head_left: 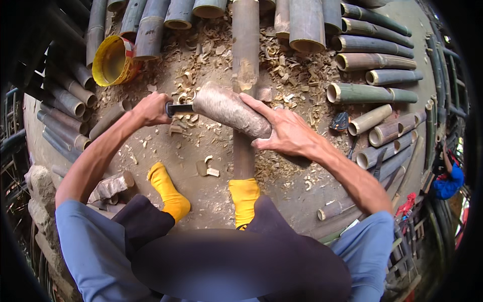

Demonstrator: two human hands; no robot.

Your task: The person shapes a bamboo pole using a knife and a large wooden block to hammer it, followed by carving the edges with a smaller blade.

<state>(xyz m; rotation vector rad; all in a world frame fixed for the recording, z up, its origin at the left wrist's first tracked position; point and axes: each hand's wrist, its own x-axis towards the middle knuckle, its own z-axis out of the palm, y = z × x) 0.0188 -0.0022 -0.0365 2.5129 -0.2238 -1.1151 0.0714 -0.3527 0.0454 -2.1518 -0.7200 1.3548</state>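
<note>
Brown ground [209,201] gives room L of centre & btwn yellow socks [244,201]; tubes [378,61] edge top & R side. Bamboo pole [245,45] runs down mid, partly under log [226,106]. R hand [288,132], elbow bent out, fingers spread wide round log's R end. L hand [155,108], elbow bent too, fist tight on handle [169,109]; dark metal [183,107] reaches log's L end.
</note>
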